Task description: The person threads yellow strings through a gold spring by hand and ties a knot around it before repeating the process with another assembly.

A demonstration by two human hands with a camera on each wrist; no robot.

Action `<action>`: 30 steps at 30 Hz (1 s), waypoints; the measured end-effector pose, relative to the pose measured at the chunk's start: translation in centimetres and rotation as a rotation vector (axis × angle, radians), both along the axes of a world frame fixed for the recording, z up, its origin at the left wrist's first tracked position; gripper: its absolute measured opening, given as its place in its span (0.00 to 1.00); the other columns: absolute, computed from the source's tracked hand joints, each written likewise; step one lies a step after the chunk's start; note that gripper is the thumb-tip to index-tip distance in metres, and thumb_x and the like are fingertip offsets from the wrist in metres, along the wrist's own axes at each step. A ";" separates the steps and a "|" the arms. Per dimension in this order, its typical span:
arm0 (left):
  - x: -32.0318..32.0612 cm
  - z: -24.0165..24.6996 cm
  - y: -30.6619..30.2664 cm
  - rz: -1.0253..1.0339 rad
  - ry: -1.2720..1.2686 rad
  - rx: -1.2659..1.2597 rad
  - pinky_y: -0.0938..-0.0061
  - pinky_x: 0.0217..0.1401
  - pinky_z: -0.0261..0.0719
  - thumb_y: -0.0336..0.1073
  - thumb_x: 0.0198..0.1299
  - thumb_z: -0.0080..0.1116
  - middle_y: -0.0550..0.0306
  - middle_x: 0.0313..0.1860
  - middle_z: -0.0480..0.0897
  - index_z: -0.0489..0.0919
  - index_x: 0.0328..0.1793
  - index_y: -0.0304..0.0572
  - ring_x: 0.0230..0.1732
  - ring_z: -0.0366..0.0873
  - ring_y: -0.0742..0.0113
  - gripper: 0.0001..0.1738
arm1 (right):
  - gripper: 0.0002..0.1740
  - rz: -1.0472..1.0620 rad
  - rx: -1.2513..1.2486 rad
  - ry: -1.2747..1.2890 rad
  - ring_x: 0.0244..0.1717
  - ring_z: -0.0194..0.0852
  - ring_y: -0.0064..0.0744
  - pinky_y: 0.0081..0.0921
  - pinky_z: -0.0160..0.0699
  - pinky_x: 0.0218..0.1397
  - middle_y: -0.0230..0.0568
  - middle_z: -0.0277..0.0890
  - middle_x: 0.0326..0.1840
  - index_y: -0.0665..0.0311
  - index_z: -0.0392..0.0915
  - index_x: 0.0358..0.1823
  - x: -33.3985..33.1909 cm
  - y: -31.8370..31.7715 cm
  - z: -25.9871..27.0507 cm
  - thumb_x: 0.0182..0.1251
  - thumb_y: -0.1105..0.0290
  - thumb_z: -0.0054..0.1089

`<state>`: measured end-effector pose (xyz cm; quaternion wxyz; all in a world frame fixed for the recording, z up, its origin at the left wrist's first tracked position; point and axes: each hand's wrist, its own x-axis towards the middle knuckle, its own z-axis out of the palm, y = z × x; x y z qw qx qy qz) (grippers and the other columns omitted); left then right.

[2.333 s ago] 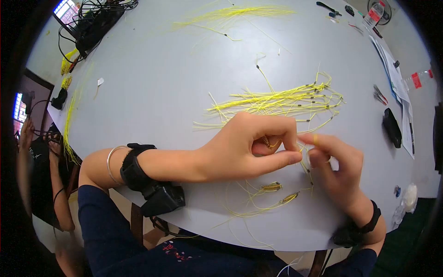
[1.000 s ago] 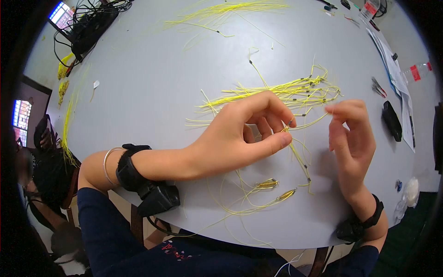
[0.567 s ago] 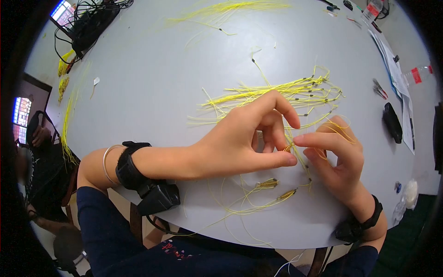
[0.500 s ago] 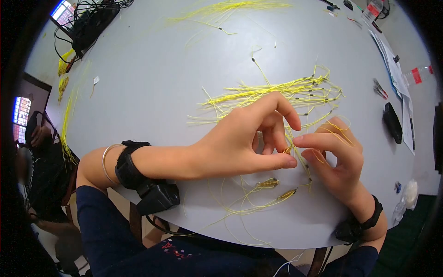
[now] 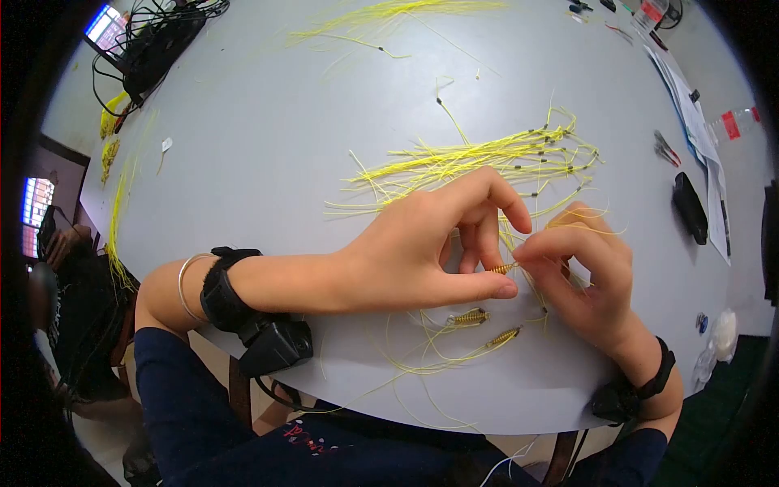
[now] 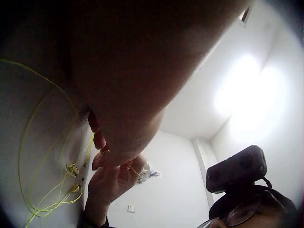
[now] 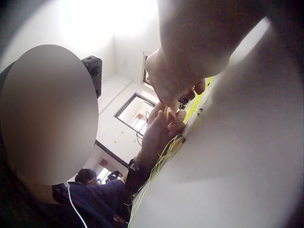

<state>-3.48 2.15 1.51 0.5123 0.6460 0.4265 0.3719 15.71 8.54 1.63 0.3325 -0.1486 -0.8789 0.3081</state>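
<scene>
My left hand (image 5: 430,256) pinches a small brass-coloured coil spring (image 5: 501,269) between the thumb and a fingertip, its index finger arched above. At the spring's right end, my right hand (image 5: 591,272) pinches with thumb and index finger. A thin yellow line (image 5: 596,213) loops over the right fingers. The right wrist view also shows the spring (image 7: 166,113) upright between the two hands. Below them on the table lie two more springs, one brass coil (image 5: 469,317) and another (image 5: 504,337), each with yellow lines trailing left.
Beyond the hands lies a bundle of yellow lines (image 5: 479,165) with small dark beads. More yellow strands (image 5: 398,11) are at the far edge. Tweezers-like tool (image 5: 667,149), a black case (image 5: 689,209) and papers (image 5: 686,122) lie right; tangled black cables (image 5: 174,36) sit far left.
The right hand swung away from the left, then came back to the spring. Its thumb has since closed against the index finger at the spring's end. The left hand keeps hold of the spring.
</scene>
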 end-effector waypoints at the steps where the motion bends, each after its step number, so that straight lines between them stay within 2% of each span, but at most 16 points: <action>1: 0.0 0.0 0.0 0.000 0.000 -0.001 0.92 0.20 0.57 0.32 0.49 0.65 0.72 0.23 0.75 0.67 0.48 0.43 0.22 0.65 0.90 0.22 | 0.12 0.000 -0.001 0.000 0.19 0.61 0.23 0.18 0.57 0.19 0.33 0.70 0.22 0.62 0.77 0.32 0.0 0.0 0.1 0.45 0.84 0.62; 7: 0.0 0.1 0.0 0.079 -0.037 -0.022 0.91 0.24 0.62 0.31 0.52 0.63 0.67 0.32 0.75 0.68 0.47 0.42 0.32 0.70 0.85 0.19 | 0.11 -0.103 0.006 0.018 0.18 0.60 0.22 0.18 0.57 0.19 0.34 0.70 0.23 0.64 0.75 0.29 0.1 -0.1 0.3 0.44 0.85 0.61; 9: 0.0 0.2 -0.1 0.114 -0.079 -0.025 0.88 0.30 0.69 0.30 0.55 0.59 0.63 0.38 0.73 0.69 0.45 0.40 0.39 0.71 0.81 0.14 | 0.12 -0.120 -0.022 0.070 0.18 0.61 0.21 0.17 0.58 0.19 0.34 0.70 0.23 0.64 0.76 0.30 0.1 -0.1 0.2 0.43 0.86 0.61; 10: 0.0 0.3 -0.1 0.114 -0.079 -0.025 0.88 0.30 0.69 0.30 0.55 0.59 0.63 0.38 0.73 0.69 0.45 0.40 0.39 0.71 0.81 0.14 | 0.12 -0.120 -0.022 0.069 0.18 0.61 0.21 0.17 0.58 0.19 0.34 0.70 0.23 0.64 0.76 0.30 0.1 -0.1 0.2 0.43 0.86 0.61; 12: -0.1 0.3 -0.1 0.104 -0.107 -0.036 0.85 0.37 0.74 0.29 0.57 0.57 0.62 0.39 0.73 0.70 0.43 0.39 0.41 0.72 0.78 0.10 | 0.12 -0.118 0.009 0.060 0.18 0.60 0.19 0.15 0.57 0.18 0.32 0.69 0.23 0.63 0.76 0.30 0.1 -0.1 0.2 0.43 0.85 0.61; 15: -0.1 0.4 -0.1 0.112 -0.130 -0.068 0.83 0.40 0.75 0.28 0.57 0.56 0.61 0.39 0.73 0.70 0.42 0.37 0.40 0.71 0.78 0.08 | 0.12 -0.116 0.008 0.020 0.17 0.60 0.18 0.15 0.56 0.17 0.31 0.68 0.22 0.63 0.77 0.31 0.1 -0.1 0.5 0.43 0.85 0.62; 25: -0.1 0.2 0.0 0.083 -0.158 -0.061 0.83 0.40 0.75 0.27 0.57 0.55 0.61 0.37 0.72 0.71 0.41 0.36 0.38 0.70 0.78 0.07 | 0.12 -0.076 0.013 0.026 0.18 0.62 0.17 0.13 0.56 0.15 0.30 0.67 0.22 0.62 0.79 0.31 0.2 -0.1 0.5 0.44 0.85 0.62; 30: -0.1 0.5 0.0 0.038 -0.198 -0.082 0.83 0.39 0.74 0.32 0.61 0.51 0.60 0.38 0.73 0.71 0.42 0.36 0.36 0.71 0.77 0.08 | 0.12 -0.020 0.018 0.019 0.19 0.64 0.22 0.17 0.59 0.19 0.32 0.68 0.22 0.61 0.79 0.31 0.3 0.1 0.5 0.43 0.83 0.64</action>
